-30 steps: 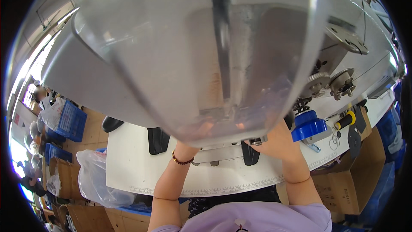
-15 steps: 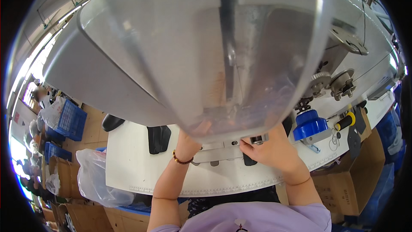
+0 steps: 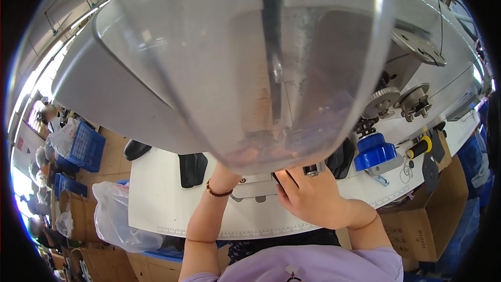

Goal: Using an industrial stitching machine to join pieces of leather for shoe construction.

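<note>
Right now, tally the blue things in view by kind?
Blue knob: 1
Blue crates at left: 2
Total: 3

The person wears a pale lilac short-sleeved top point(image 3: 308, 265), seen at six o'clock along the lower edge, with a small white toggle or tag point(image 3: 288, 270) at its neckline. Both forearms are bare below the sleeves. The left wrist carries a thin bracelet of dark brown beads point(image 3: 218, 192), at about seven o'clock from the picture's centre; the right hand point(image 3: 309, 194) wears nothing.
</note>
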Demonstrator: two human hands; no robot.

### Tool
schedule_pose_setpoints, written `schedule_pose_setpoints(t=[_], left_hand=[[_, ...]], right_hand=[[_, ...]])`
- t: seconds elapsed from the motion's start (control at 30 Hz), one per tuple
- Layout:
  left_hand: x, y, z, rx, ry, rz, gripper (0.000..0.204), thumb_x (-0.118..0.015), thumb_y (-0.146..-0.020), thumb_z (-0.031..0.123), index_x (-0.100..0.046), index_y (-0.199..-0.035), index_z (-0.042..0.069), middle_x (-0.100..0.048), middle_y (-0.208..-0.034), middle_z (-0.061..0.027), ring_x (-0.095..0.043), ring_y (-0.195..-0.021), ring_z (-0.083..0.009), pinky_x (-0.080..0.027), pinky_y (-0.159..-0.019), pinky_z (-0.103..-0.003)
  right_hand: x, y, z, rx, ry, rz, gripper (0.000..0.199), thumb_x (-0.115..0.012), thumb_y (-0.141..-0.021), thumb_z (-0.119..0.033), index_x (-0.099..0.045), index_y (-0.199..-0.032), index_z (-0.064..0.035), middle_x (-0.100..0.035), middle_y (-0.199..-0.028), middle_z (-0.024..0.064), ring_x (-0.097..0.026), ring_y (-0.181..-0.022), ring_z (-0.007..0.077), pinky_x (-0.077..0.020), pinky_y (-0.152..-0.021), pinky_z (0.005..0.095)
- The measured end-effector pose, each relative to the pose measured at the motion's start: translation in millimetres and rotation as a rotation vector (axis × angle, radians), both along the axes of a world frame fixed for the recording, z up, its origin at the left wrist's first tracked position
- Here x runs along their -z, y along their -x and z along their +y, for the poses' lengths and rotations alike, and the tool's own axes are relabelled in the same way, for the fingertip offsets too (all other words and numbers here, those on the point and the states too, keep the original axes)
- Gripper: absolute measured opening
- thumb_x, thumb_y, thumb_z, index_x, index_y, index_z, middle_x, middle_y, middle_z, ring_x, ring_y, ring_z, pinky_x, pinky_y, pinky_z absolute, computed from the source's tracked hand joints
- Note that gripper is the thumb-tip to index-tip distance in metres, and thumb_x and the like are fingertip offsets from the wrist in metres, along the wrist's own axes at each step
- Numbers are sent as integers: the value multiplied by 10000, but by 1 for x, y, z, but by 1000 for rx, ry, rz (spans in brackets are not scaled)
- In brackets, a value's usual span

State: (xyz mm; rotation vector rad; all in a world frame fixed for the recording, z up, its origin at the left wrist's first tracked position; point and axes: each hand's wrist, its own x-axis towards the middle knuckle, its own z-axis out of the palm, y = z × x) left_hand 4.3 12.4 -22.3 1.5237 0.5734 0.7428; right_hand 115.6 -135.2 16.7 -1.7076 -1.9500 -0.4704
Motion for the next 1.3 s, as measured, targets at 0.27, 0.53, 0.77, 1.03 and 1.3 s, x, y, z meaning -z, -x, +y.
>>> schedule_pose_setpoints(t=[0.27,0.53,0.77,1.03,1.3], left_hand=[[1,0,7,91,305,-144,98,-450,-738,-1,-535,-718,-46,-494,-637,-39,-404,-540,-81,-326,-509,-194],[8,11,20,203,238,-73,126,-461,-754,48,-548,-720,-37,-520,-644,-43,-424,-531,-72,-345,-493,-196],[-28,17,-13,367,46,130,209,-448,-793,124,-509,-634,4,-443,-538,11,-379,-502,-36,-312,-455,-177],[-28,17,-11,326,133,127,224,-509,-754,169,-509,-599,7,-447,-517,16,-380,-469,-36,-292,-431,-173],[-23,12,-10,317,100,32,207,-468,-768,128,-499,-601,9,-416,-509,24,-319,-459,-31,-245,-425,-173]], right_hand=[[10,10,8,11,-128,39,339,-606,-564,-139,-496,-848,11,-476,-763,85,-482,-690,186,-382,-389,257],[13,24,6,10,-113,70,421,-636,-567,-185,-491,-877,61,-474,-809,118,-461,-742,228,-426,-561,276],[-6,0,-9,-88,95,-105,419,-556,-604,-119,-482,-969,73,-466,-899,97,-443,-797,173,-368,-707,229],[7,5,-5,-88,-49,-20,343,-535,-577,-32,-524,-908,55,-484,-788,69,-450,-671,155,-392,-574,213],[-1,-1,-4,-98,1,20,329,-526,-573,-43,-514,-892,39,-481,-791,67,-462,-692,166,-390,-572,233]])
